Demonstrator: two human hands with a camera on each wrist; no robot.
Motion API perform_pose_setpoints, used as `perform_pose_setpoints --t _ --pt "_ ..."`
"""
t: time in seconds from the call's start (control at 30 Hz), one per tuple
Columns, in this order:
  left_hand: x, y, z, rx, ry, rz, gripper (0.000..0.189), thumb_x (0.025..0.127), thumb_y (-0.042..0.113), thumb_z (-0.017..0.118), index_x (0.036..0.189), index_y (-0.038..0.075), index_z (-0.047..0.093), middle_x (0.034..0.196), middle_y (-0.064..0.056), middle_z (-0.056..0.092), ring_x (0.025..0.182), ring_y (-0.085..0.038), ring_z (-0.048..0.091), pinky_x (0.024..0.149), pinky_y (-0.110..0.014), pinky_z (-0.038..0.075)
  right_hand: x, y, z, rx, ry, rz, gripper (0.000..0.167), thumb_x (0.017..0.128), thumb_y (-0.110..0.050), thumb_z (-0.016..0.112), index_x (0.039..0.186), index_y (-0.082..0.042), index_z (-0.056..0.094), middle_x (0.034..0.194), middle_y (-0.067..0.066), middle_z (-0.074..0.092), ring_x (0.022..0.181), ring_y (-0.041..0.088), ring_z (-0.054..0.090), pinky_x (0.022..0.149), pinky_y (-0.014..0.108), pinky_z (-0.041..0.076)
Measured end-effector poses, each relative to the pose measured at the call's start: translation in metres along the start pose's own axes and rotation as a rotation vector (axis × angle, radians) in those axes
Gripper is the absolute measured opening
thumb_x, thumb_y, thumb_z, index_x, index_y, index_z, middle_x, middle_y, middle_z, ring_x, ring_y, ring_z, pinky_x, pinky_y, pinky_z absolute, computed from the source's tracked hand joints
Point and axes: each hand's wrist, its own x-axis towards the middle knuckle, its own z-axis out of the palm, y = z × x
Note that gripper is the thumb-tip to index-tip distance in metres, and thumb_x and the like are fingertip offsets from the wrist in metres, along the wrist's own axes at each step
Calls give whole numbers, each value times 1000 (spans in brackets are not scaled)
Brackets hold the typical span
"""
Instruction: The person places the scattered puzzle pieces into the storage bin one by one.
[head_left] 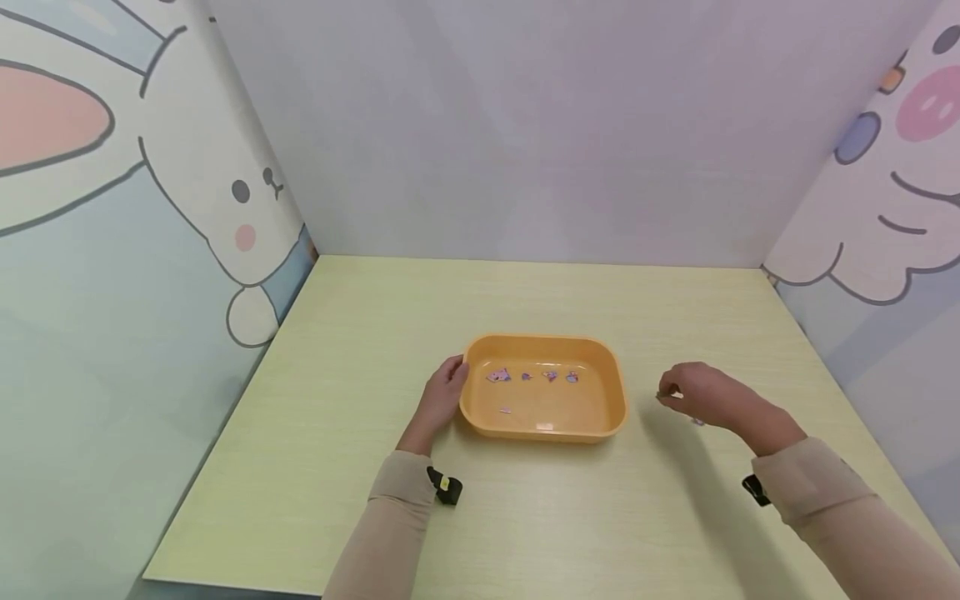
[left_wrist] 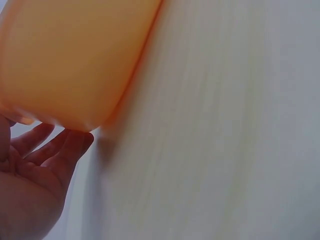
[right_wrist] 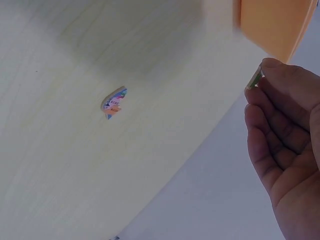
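An orange plastic tray (head_left: pixel 543 435) sits mid-table. My left hand (head_left: pixel 439 398) grips its left side, fingers (left_wrist: pixel 65 155) under the rim in the left wrist view; the thumb is mostly cut off there. Right of the tray, my right hand (head_left: pixel 708 395) is raised over the table and pinches a small flat piece (right_wrist: pixel 255 78) with a green face, between thumb and forefinger. Below it on the table lies another small printed piece (right_wrist: pixel 115 103), curved along one side. Inside the tray are several small colourful pieces (head_left: pixel 498 376) in a row, plus a pale one (head_left: pixel 506 410) nearer me.
The light wooden table (head_left: pixel 360 333) meets a pale wall (head_left: pixel 495 150) at the back. Cartoon-printed panels (head_left: pixel 172 275) stand along both sides. A dark scrap (right_wrist: pixel 115 238) shows at the bottom edge of the right wrist view, too small to identify.
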Motion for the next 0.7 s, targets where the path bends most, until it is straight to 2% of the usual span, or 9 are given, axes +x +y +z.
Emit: perform_pose_setpoints --t 0.3,0.7 --pt "0 0 0 -6 -2 2 47 106 37 40 141 7 48 136 -12 54 121 -27 52 101 -45 42 7 -6 -7 5 -7 4 3 88 -7 71 91 -5 72 86 -5 64 79 16 60 72 39 55" --pt "-1 0 0 -9 -7 -10 48 105 38 40 143 7 47 138 -12 52 124 -28 50 104 -45 39 17 -17 -15 -6 18 -60 4 87 -7 72 88 -4 71 84 -5 64 78 17 61 71 39 54"
